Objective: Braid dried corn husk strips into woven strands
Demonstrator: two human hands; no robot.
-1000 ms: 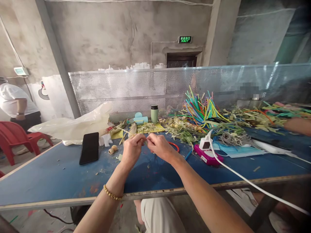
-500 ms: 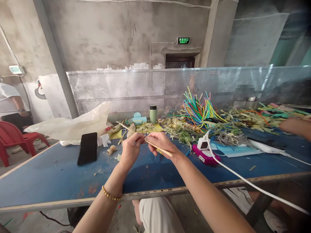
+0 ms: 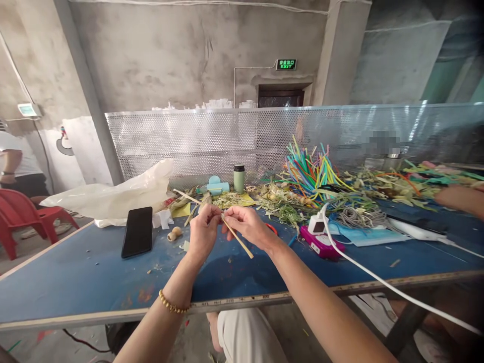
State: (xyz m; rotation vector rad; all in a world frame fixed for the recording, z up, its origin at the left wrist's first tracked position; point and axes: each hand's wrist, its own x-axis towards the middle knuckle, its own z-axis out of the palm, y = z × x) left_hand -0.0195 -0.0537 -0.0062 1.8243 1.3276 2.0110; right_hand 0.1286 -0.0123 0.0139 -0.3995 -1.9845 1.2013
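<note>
My left hand (image 3: 203, 230) and my right hand (image 3: 247, 225) meet above the blue table (image 3: 83, 282), both pinched on a thin pale strip of plant fibre (image 3: 238, 238). The strip runs from behind my left fingers down to the right, and its free end hangs over the table. A gold bead bracelet (image 3: 172, 303) circles my left wrist. A heap of green and pale leaf strips (image 3: 282, 204) lies just beyond my hands.
A black phone (image 3: 137, 231) lies left of my hands, with a white plastic bag (image 3: 113, 194) behind it. A pink device (image 3: 321, 243) with a white cable (image 3: 378, 279) sits right. Coloured straws (image 3: 312, 171), a green flask (image 3: 239, 178), a perforated metal screen (image 3: 196, 141); another person's arm (image 3: 459, 198) far right.
A long thin strip has come out from between my hands and now slants down to the right. My hands have stayed close together; the view shifted a little.
</note>
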